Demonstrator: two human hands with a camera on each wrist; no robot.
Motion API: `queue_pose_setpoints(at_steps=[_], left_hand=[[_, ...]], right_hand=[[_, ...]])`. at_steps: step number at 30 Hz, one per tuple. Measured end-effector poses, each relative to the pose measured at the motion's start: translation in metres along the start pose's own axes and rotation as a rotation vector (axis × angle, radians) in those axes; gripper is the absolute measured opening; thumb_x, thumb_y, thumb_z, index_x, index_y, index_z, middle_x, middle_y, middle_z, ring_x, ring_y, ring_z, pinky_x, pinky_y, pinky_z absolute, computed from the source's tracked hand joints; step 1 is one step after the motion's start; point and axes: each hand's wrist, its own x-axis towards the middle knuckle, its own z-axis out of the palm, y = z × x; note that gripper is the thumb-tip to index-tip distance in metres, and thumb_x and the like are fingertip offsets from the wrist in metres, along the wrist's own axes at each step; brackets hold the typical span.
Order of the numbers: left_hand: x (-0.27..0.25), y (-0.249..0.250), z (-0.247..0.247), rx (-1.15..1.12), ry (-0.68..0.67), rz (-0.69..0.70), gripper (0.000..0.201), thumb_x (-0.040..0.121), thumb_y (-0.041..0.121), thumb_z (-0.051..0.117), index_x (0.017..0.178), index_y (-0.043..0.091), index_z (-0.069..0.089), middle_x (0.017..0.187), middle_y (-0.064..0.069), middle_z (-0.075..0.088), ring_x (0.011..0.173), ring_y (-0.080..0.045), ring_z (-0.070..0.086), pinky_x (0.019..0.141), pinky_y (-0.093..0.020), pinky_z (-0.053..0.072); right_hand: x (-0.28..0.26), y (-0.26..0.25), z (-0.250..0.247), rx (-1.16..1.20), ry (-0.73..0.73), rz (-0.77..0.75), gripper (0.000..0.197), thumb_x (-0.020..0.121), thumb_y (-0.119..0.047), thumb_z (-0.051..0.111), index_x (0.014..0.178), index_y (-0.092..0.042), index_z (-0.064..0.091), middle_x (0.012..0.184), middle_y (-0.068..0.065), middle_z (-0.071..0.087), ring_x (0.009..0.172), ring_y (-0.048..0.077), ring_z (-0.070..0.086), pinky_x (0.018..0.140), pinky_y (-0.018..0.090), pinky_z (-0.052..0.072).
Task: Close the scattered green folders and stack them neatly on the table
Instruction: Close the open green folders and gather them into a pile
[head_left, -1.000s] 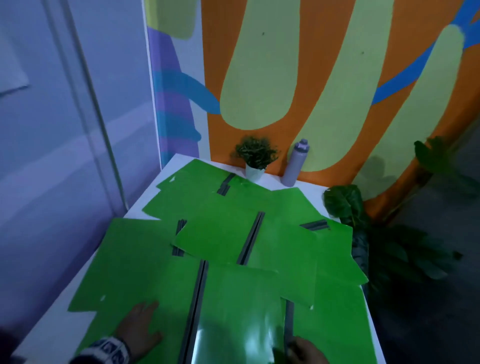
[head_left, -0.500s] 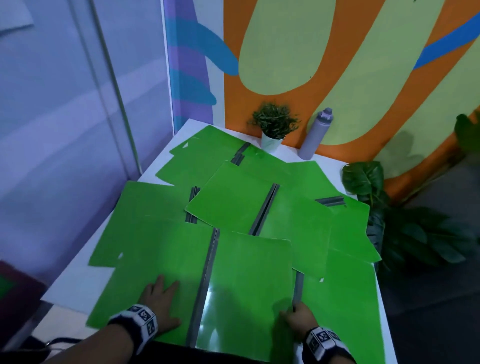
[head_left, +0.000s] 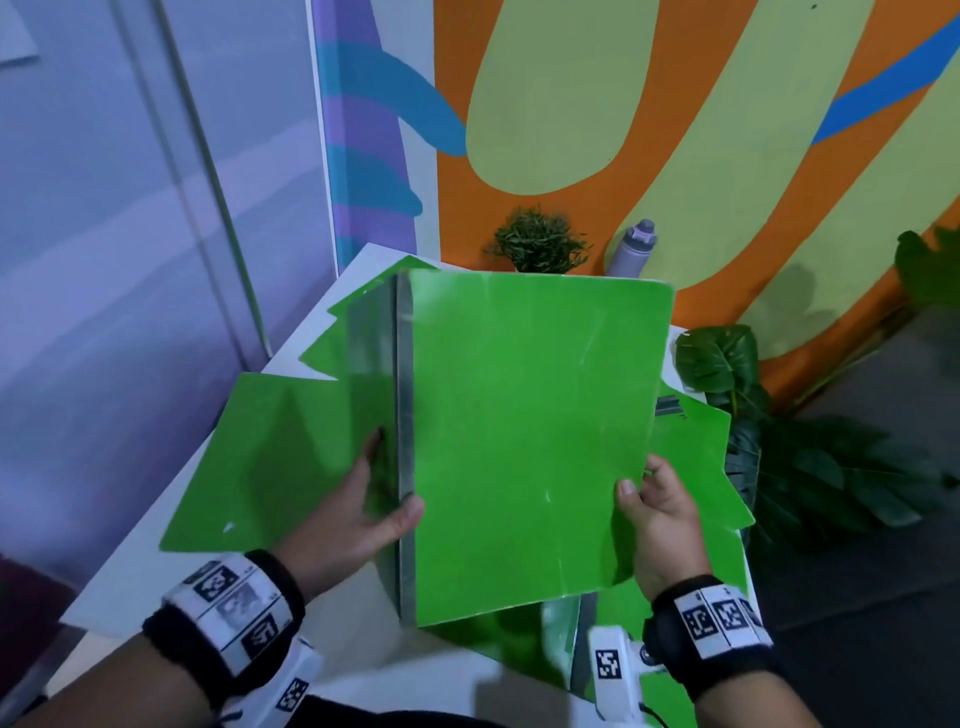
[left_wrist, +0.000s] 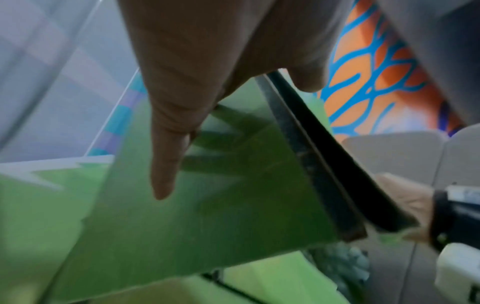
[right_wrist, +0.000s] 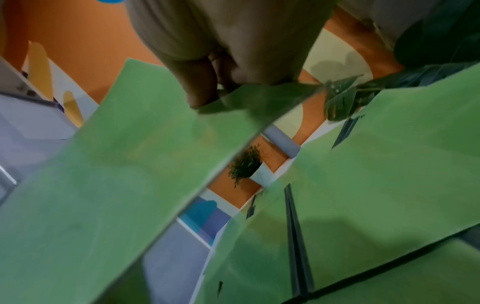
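Note:
A green folder (head_left: 530, 441) with a grey spine is lifted off the white table (head_left: 130, 577) and held half folded in front of me. My left hand (head_left: 363, 499) grips it at the spine, thumb on the front cover and fingers behind the back cover (left_wrist: 207, 205). My right hand (head_left: 657, 514) pinches the right edge of the front cover (right_wrist: 116, 185). Several other green folders (head_left: 275, 457) lie open and overlapping on the table below, also seen in the right wrist view (right_wrist: 363, 195). The held folder hides most of them.
A small potted plant (head_left: 537, 244) and a grey bottle (head_left: 634, 249) stand at the table's far edge against the painted wall. Large-leaved plants (head_left: 727, 364) crowd the table's right side. A glass partition (head_left: 130, 234) runs along the left.
Both hands were pressing on the nearest open folder lying flat; now they have lifted it off the table and swung its covers toward each other.

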Motion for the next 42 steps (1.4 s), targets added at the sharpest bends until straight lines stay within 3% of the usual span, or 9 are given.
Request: queue_pose_setpoints(at_steps=[3,7,15,19,23,27,30,38,42], left_hand=[[0.005,0.018,0.005,-0.092,0.077,0.032,0.08,0.084,0.051,0.059,0.149,0.028,0.019,0.147,0.015,0.028,0.141,-0.015,0.028,0.115,-0.043,0.024],[0.021,0.018,0.004,-0.131,0.291,-0.124,0.064,0.093,0.02,0.055,0.148,0.023,0.024,0.155,-0.004,0.032,0.141,-0.03,0.032,0.11,-0.054,0.028],[0.035,-0.007,-0.003,-0.252,0.44,-0.311,0.055,0.099,0.025,0.042,0.148,0.024,0.019,0.158,-0.009,0.022,0.143,-0.034,0.024,0.112,-0.059,0.025],[0.039,-0.024,-0.005,-0.301,0.418,-0.354,0.059,0.099,0.026,0.041,0.15,0.024,0.012,0.161,-0.009,0.014,0.146,-0.033,0.018,0.113,-0.059,0.02],[0.041,-0.035,-0.005,-0.23,0.408,-0.388,0.065,0.098,0.028,0.043,0.151,0.023,0.005,0.162,-0.007,0.01,0.146,-0.033,0.017,0.114,-0.057,0.02],[0.045,-0.045,-0.006,-0.157,0.409,-0.424,0.062,0.096,0.029,0.046,0.148,0.023,0.013,0.16,-0.01,0.017,0.143,-0.036,0.025,0.111,-0.061,0.025],[0.048,-0.051,-0.006,-0.14,0.435,-0.451,0.059,0.096,0.029,0.046,0.147,0.023,0.018,0.159,-0.01,0.022,0.142,-0.037,0.028,0.11,-0.062,0.027],[0.05,-0.064,-0.013,-0.171,0.477,-0.481,0.057,0.095,0.03,0.048,0.144,0.025,0.02,0.157,-0.014,0.025,0.14,-0.04,0.03,0.109,-0.064,0.028],[0.051,-0.07,-0.019,-0.184,0.499,-0.481,0.052,0.096,0.029,0.047,0.143,0.022,0.026,0.154,-0.015,0.031,0.139,-0.039,0.033,0.109,-0.062,0.029]], right_hand=[[0.006,0.014,0.019,-0.018,-0.057,0.005,0.056,0.088,0.0,0.054,0.14,-0.012,0.036,0.129,0.0,0.05,0.122,0.016,0.046,0.104,0.033,0.036],[0.03,0.057,0.026,-0.389,-0.097,0.034,0.028,0.09,-0.013,0.056,0.116,-0.023,0.06,0.122,0.002,0.061,0.113,0.02,0.057,0.103,0.04,0.043],[0.087,0.109,-0.03,-0.797,0.245,0.479,0.056,0.087,-0.015,0.06,0.137,-0.004,0.039,0.14,0.024,0.033,0.107,0.04,0.055,0.088,0.045,0.049],[0.102,0.111,-0.034,-0.802,0.234,0.611,0.066,0.086,-0.016,0.06,0.142,-0.007,0.027,0.142,0.023,0.033,0.116,0.041,0.048,0.078,0.041,0.044],[0.11,0.114,-0.025,-0.806,0.147,0.643,0.063,0.085,-0.022,0.059,0.139,-0.007,0.029,0.137,0.022,0.039,0.115,0.041,0.049,0.085,0.044,0.046],[0.106,0.114,-0.005,-1.078,0.117,0.519,0.049,0.082,-0.027,0.06,0.127,-0.016,0.044,0.133,0.015,0.034,0.119,0.038,0.039,0.095,0.051,0.043],[0.098,0.123,0.021,-1.268,-0.114,0.257,0.051,0.083,-0.031,0.062,0.13,-0.025,0.044,0.141,0.01,0.033,0.128,0.032,0.033,0.107,0.051,0.033],[0.107,0.138,0.077,-1.525,-0.419,0.002,0.085,0.081,-0.045,0.061,0.145,-0.044,0.005,0.158,0.007,-0.006,0.141,0.044,-0.002,0.107,0.07,0.005],[0.112,0.14,0.081,-1.539,-0.53,0.065,0.104,0.077,-0.031,0.069,0.139,-0.055,-0.011,0.156,0.014,-0.01,0.138,0.052,0.002,0.098,0.075,0.023]])
